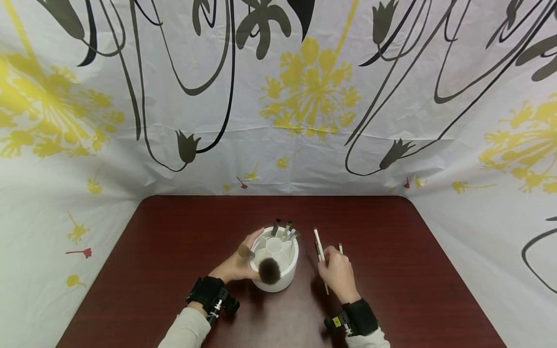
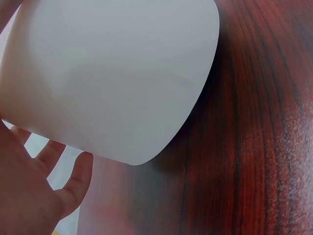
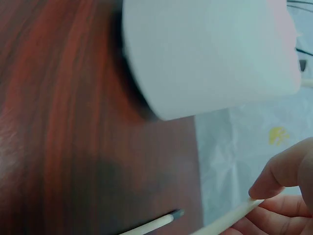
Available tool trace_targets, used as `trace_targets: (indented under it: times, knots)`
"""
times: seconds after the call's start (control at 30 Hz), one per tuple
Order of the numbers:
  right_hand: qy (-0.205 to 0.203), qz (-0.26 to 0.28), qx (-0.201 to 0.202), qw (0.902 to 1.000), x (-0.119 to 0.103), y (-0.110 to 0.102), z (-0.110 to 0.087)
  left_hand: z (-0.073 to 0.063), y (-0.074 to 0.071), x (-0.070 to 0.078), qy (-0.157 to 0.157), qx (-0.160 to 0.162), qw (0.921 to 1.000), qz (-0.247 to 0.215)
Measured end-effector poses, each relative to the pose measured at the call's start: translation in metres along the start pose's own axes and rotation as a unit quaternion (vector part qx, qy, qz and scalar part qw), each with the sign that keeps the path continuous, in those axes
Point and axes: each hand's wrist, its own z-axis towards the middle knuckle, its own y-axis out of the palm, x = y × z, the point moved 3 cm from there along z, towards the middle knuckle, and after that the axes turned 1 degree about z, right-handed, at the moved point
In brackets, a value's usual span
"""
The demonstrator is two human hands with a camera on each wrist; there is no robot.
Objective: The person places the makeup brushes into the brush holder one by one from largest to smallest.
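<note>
A white round brush organizer with divided compartments stands on the table. My left hand grips its left side, the thumb at the front and fingers around the back; in the left wrist view the fingers curl past its edge. A large fluffy makeup brush and a smaller brush rise from its near and left parts. To the right, my right hand pinches a slim makeup brush by its pale handle. Another pale-handled brush lies on the table beside it.
Several slim brushes stand in the organizer's back compartments. Right of my right hand, a pale brush end shows. The dark red wooden table meets a patterned white cloth at its back and sides.
</note>
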Motion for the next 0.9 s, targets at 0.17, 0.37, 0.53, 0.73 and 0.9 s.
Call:
trace_targets:
  times: [0.17,0.37,0.53,0.73,0.9]
  knots:
    - [-0.040,0.012,0.013,0.9990,-0.012,-0.010,0.000,0.000,0.000,0.000,0.010,0.001,0.9998,0.015]
    - [-0.058,0.022,0.024,0.9978,-0.025,-0.020,0.002,-0.001,0.000,0.000,0.011,0.002,0.9999,0.009]
    - [-0.055,0.038,0.015,0.9976,-0.032,-0.027,0.002,-0.001,-0.001,0.001,0.009,0.006,0.9999,0.012]
    - [-0.073,0.042,0.033,0.9959,-0.040,-0.032,0.003,-0.001,0.000,-0.001,0.006,0.009,0.9998,0.016]
    - [-0.105,0.060,0.059,0.9908,-0.049,-0.038,0.005,0.000,0.001,-0.005,0.017,0.009,0.9998,0.009]
